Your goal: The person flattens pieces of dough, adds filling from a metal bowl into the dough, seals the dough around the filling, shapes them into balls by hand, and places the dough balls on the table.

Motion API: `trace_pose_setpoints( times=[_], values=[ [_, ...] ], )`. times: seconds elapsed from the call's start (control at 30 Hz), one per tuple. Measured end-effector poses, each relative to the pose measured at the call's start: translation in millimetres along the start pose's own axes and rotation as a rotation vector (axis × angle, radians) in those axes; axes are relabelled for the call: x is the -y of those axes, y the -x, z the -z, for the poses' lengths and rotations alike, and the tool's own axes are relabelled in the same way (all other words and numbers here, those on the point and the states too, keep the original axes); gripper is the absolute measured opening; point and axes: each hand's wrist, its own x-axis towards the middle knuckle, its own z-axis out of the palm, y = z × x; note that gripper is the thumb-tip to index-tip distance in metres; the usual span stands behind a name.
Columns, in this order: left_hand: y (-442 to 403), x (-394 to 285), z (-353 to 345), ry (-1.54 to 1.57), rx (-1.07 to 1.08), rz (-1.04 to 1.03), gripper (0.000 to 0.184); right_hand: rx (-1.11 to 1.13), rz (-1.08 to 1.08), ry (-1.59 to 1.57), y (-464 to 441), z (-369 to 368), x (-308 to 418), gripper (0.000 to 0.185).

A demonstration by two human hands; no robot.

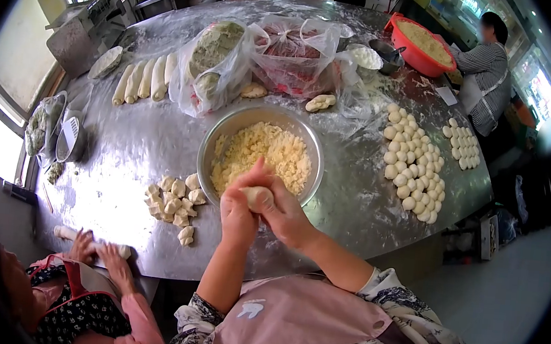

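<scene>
A dough ball (260, 199) sits between my two hands, over the near rim of a steel bowl (207, 156). My left hand (237, 216) wraps it from the left with the fingers curled. From the right, my right hand (288, 217) closes around the same ball, its fingers pressed against the left ones. Crumbly yellow filling (258, 145) lies in the bowl, just beyond my fingers. To the left of my hands is a loose pile of cut dough pieces (171, 203).
Many round dough balls (414, 161) stand at right, with another batch (461, 144) beyond. Dough logs (144, 80) and plastic bags (292, 55) lie at the back. A co-worker's hands (101, 252) rest on a rolling pin at lower left. Another person (490, 76) stands by a red basin (424, 47).
</scene>
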Motion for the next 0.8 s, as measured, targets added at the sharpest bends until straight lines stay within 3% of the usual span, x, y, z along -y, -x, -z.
trace_pose_setpoints(
  times=[0.03,0.13,0.17,0.3,0.37,0.43,0.47,0.5,0.53,0.57,0.6,0.63,0.67,0.7,0.73,0.77,0.8],
  values=[
    [-0.2,-6.9,-13.8,0.157,-0.137,0.093,0.071,0.042,-0.129,-0.054,0.0,4.3,5.8,0.057],
    [-0.8,-3.3,-16.1,-0.193,-0.039,-0.112,0.073,0.139,-0.386,-0.102,1.9,13.9,24.5,0.056],
    [2.7,2.6,11.6,-0.301,0.101,0.081,0.072,0.159,-0.384,-0.043,2.6,13.1,24.3,0.055],
    [0.4,3.6,9.8,-0.155,-0.03,0.219,0.071,0.03,-0.05,0.1,4.1,2.7,5.4,0.05],
    [2.2,0.8,2.3,0.021,-0.033,0.231,0.076,-0.087,0.077,-0.003,1.5,-5.9,2.8,0.049],
    [-2.5,-6.8,-15.5,0.301,-0.041,0.177,0.08,0.006,-0.193,-0.22,5.0,12.1,4.5,0.056],
    [-2.3,-4.7,-15.7,0.165,-0.074,0.188,0.077,0.049,-0.324,-0.326,6.7,19.2,5.8,0.06],
    [-2.3,-1.5,-15.5,0.031,-0.104,0.198,0.074,0.033,-0.317,-0.33,6.5,18.3,9.2,0.06],
    [-2.4,3.2,-14.8,-0.102,-0.128,0.209,0.07,0.01,-0.286,-0.26,6.4,15.9,3.5,0.06],
    [3.3,11.4,2.3,-0.379,0.161,0.092,0.056,-0.02,-0.255,-0.189,6.5,12.4,-6.6,0.059],
    [5.0,22.5,-0.2,-0.312,0.072,0.103,0.047,-0.063,-0.226,-0.111,8.2,10.7,-12.8,0.059],
    [6.5,27.1,-3.1,-0.335,0.027,0.14,0.049,-0.102,-0.147,-0.053,9.3,9.9,-13.9,0.057],
    [7.5,31.4,-2.6,-0.35,0.001,0.184,0.051,-0.198,0.109,0.11,8.3,9.4,-28.7,0.057],
    [5.8,42.4,9.5,-0.396,0.114,0.114,0.058,-0.249,0.225,0.191,6.1,13.0,-41.6,0.056],
    [6.7,59.3,13.7,-0.43,0.228,0.037,0.064,-0.222,0.11,0.092,16.3,28.1,-36.5,0.054],
    [12.8,45.6,-13.3,-0.281,0.143,0.223,0.07,-0.206,-0.007,-0.004,26.9,43.1,-31.2,0.052],
    [16.2,41.8,-23.3,-0.217,0.116,0.309,0.075,-0.109,-0.33,-0.321,41.6,53.6,-9.4,0.05]
  ],
)
